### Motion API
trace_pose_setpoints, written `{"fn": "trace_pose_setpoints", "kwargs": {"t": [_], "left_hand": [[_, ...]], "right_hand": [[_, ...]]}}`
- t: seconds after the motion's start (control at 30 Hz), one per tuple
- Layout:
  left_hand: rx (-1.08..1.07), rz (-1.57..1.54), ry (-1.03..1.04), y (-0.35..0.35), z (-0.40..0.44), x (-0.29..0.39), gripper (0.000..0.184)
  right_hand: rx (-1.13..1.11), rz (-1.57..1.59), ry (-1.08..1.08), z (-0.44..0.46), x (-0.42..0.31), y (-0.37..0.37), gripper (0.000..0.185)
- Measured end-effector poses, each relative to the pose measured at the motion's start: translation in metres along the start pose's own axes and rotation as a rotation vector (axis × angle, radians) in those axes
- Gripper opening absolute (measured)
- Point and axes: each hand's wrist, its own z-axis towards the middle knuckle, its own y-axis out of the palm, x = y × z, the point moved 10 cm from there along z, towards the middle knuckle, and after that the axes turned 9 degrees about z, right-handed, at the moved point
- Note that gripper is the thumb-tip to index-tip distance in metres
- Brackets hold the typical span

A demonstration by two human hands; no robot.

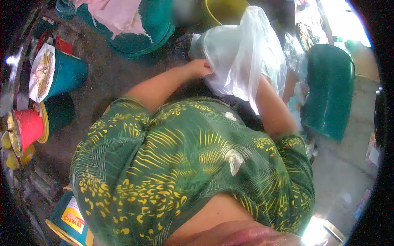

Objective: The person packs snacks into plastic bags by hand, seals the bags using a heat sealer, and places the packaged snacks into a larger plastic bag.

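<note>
A large translucent white plastic bag [242, 53] is spread out in front of my body, with a peak of loose film rising at its top. At its left edge, my left hand [201, 69] has its fingers curled against the plastic. My right forearm [277, 106] reaches up to the bag's right side and passes behind or into the film, so the fingers of my right hand are hidden. A whitish rounded shape shows through the bag; I cannot make out what it is.
A teal tub [160, 37] with pink cloth [119, 16] stands at upper left, beside a yellow-rimmed container [225, 10]. Further left are a teal bucket [67, 76] and a red bucket [30, 129]. A green container [328, 90] is on the right. A labelled bucket [74, 217] sits at lower left.
</note>
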Motion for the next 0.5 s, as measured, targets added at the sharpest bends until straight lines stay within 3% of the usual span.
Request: {"fn": "trace_pose_setpoints", "kwargs": {"t": [0.07,0.17,0.2,0.3,0.37,0.43,0.5], "left_hand": [[0.01,0.0,0.008,0.006,0.023,-0.032,0.051],[0.175,0.199,0.178,-0.016,-0.017,0.04,0.047],[0.202,0.264,0.182,-0.01,0.004,0.008,0.047],[0.263,0.132,-0.085,-0.078,-0.074,0.089,0.047],[0.506,-0.029,-0.006,-0.127,-0.104,0.134,0.053],[0.808,-0.238,0.275,-0.157,-0.143,0.202,0.061],[0.871,0.041,0.428,-0.16,-0.166,0.275,0.068]], "right_hand": [[-0.025,0.033,-0.082,-0.009,-0.038,0.012,0.045],[-0.052,0.066,-0.108,-0.01,-0.05,0.026,0.048],[-0.048,0.073,-0.098,-0.011,-0.051,0.021,0.049],[0.053,0.011,0.004,-0.031,-0.042,-0.036,0.051],[0.149,-0.106,0.156,-0.048,-0.014,-0.08,0.053],[0.227,-0.338,0.372,-0.07,0.046,-0.109,0.059],[0.276,-0.392,0.528,-0.089,0.077,-0.112,0.066]]}}
